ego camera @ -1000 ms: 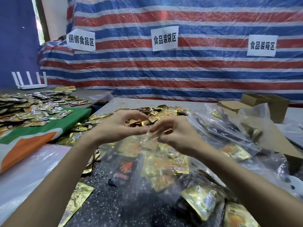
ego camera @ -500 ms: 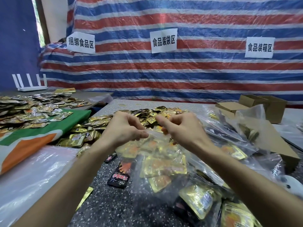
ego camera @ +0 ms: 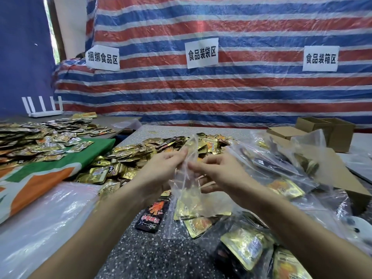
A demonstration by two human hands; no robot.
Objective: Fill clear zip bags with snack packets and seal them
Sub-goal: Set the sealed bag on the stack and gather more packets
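In the centre of the frame, the clear zip bag point(ego camera: 186, 190) hangs upright between both hands, and its bottom seems to rest on the speckled table point(ego camera: 149, 256). The left hand point(ego camera: 161, 174) pinches the bag's upper edge with curled fingers point(ego camera: 179, 156). The right hand point(ego camera: 221, 174) pinches the same edge just beside it, its fingers point(ego camera: 201, 166) closed on the plastic, so the two grips nearly touch. Holding the bag by its mouth lets the gold snack packets point(ego camera: 191, 208) settle in the lower part, well below the zip, which likely leaves the strip free to be pressed together. This looks like the sealing step, though the clear film hides whether any stretch of the zip is already closed. The loose pile point(ego camera: 141, 156) lies just beyond the hands, centre left, within easy reach for filling. Filled bags point(ego camera: 281, 170) are heaped at the right of the frame, toward the cardboard boxes point(ego camera: 326, 130) at upper right, probably their next stop. A black packet point(ego camera: 153, 216) lies flat on the table, just left of the bag's lower corner.
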